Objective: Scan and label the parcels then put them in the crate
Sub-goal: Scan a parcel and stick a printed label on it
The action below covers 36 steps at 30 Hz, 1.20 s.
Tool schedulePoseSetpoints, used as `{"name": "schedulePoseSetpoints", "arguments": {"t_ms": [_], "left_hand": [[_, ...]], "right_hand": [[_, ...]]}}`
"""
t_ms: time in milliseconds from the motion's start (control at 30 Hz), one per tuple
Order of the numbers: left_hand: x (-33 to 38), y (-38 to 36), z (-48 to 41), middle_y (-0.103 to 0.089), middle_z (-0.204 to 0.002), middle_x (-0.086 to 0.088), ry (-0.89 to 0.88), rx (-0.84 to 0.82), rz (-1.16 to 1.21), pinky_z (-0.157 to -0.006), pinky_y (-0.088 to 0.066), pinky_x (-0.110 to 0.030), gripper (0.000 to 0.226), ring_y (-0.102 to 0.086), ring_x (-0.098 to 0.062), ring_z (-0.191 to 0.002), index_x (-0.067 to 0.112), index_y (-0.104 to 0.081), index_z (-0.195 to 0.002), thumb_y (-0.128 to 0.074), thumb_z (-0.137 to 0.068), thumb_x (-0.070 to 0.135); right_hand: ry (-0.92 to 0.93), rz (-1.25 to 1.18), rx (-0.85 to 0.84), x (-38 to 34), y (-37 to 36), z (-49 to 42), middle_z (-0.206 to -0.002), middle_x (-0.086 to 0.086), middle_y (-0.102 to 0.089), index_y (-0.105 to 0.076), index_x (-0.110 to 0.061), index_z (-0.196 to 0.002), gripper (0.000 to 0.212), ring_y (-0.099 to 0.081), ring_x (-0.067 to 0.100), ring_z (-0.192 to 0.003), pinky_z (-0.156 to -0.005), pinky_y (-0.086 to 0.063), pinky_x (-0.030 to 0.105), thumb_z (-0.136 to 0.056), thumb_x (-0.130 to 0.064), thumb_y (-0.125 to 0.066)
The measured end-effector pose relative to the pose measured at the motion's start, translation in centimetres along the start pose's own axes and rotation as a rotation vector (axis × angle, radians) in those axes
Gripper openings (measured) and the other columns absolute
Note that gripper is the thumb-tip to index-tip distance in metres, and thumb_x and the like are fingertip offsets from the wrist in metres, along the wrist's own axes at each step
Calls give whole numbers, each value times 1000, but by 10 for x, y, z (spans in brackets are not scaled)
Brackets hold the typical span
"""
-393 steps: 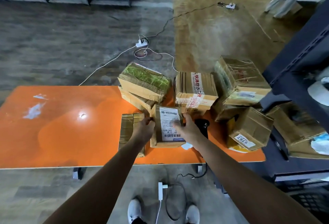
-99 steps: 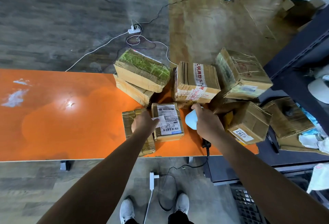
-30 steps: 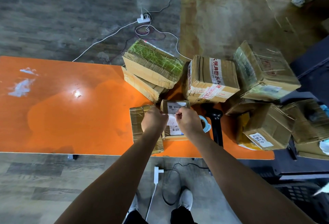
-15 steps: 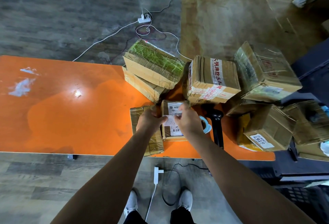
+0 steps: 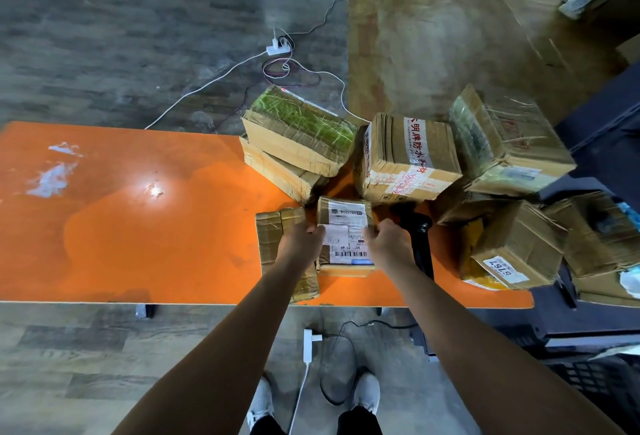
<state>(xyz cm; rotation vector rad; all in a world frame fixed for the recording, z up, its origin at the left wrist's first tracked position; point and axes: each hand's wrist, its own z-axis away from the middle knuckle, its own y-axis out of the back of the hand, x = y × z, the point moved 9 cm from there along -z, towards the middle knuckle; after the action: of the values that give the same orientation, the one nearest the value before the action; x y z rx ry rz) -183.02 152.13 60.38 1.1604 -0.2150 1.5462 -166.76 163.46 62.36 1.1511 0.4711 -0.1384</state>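
A small brown parcel (image 5: pixel 346 216) with a printed shipping label lies near the orange table's (image 5: pixel 138 227) front edge. A small white label (image 5: pixel 335 236) sits on its top, over the shipping label. My left hand (image 5: pixel 300 244) holds the parcel's left side, thumb at the small label's edge. My right hand (image 5: pixel 389 246) curls round the parcel's right side. The black handheld scanner (image 5: pixel 419 234) lies just right of my right hand. A black crate (image 5: pixel 599 382) stands on the floor at the lower right.
A flat taped parcel (image 5: pixel 272 237) lies under my left wrist. Several larger cardboard parcels (image 5: pixel 408 157) are piled at the table's right end and on a dark shelf (image 5: pixel 588 330) beside it. Cables and a plug (image 5: pixel 308 344) trail on the floor by my feet.
My hands have slid apart from the middle of the small parcel to its sides. That uncovers the small white label, now lying flat on top.
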Motion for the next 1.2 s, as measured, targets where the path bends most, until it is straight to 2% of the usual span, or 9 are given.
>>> {"name": "schedulePoseSetpoints", "arguments": {"t_ms": [133,300,433,500,733,800,900,1000,1200], "left_hand": [[6,-2,14,-70,-114,-6,-23,-11,120,-88,-54,-38,35,-66,-24,-101,13,-65,-122,-51,-97,33],[21,9,28,-73,-97,-5,-55,-17,295,-60,-50,-28,25,-68,-13,-78,14,-69,-105,-50,-98,28],[20,35,35,-70,-98,-4,-32,81,364,-76,-53,-38,24,-64,-21,-87,15,-69,-106,-53,-91,26],[11,53,39,-66,-90,-1,3,147,420,-72,-49,-36,20,-59,-19,-79,17,-66,-104,-54,-90,25],[-43,105,61,-57,-75,-2,93,284,542,-66,-39,-33,5,-49,-19,-67,19,-60,-83,-58,-79,21],[-54,110,65,-57,-73,-1,101,288,528,-63,-38,-32,19,-48,-19,-66,19,-60,-84,-56,-68,26],[-67,108,63,-58,-77,-3,104,276,508,-58,-37,-29,6,-49,-21,-69,21,-59,-87,-56,-82,18],[-70,98,59,-58,-86,-6,115,216,557,-58,-36,-29,2,-50,-25,-75,22,-56,-85,-54,-85,21],[-55,57,61,-61,-113,-8,194,-9,647,-72,-46,-39,42,-58,-29,-98,23,-51,-105,-54,-67,43]], "right_hand": [[-6,-113,62,1,17,3,-79,12,-54,-52,-3,-91,29,-52,26,-70,-48,-28,29,-100,-30,-48],[-43,-239,80,-3,32,10,-81,7,-57,-55,-5,-99,23,-52,18,-65,-49,-33,29,-98,-28,-52],[-27,-376,36,-18,32,21,-69,0,-56,-55,-14,-88,18,-52,13,-56,-41,-36,22,-96,-30,-55],[22,-407,7,-34,29,29,-64,-3,-55,-55,-17,-83,19,-52,12,-56,-42,-36,22,-94,-32,-55],[174,-418,-151,-88,-13,58,-78,-3,-60,-55,-21,-88,19,-58,14,-72,-61,-45,33,-93,-40,-55],[177,-419,-218,-91,-28,62,-82,-4,-61,-56,-21,-98,21,-60,17,-77,-65,-49,33,-93,-42,-55],[126,-414,-277,-83,-43,66,-78,-7,-57,-53,-31,-99,20,-56,10,-66,-65,-52,30,-92,-50,-54],[-17,-528,-392,-68,-58,69,-97,-5,-55,-47,-37,-102,22,-54,14,-84,-84,-55,50,-92,-57,-51],[-109,-594,-415,-43,-47,61,-130,-1,-47,-39,-35,-124,38,-51,25,-114,-81,-57,46,-95,-59,-47]]}}
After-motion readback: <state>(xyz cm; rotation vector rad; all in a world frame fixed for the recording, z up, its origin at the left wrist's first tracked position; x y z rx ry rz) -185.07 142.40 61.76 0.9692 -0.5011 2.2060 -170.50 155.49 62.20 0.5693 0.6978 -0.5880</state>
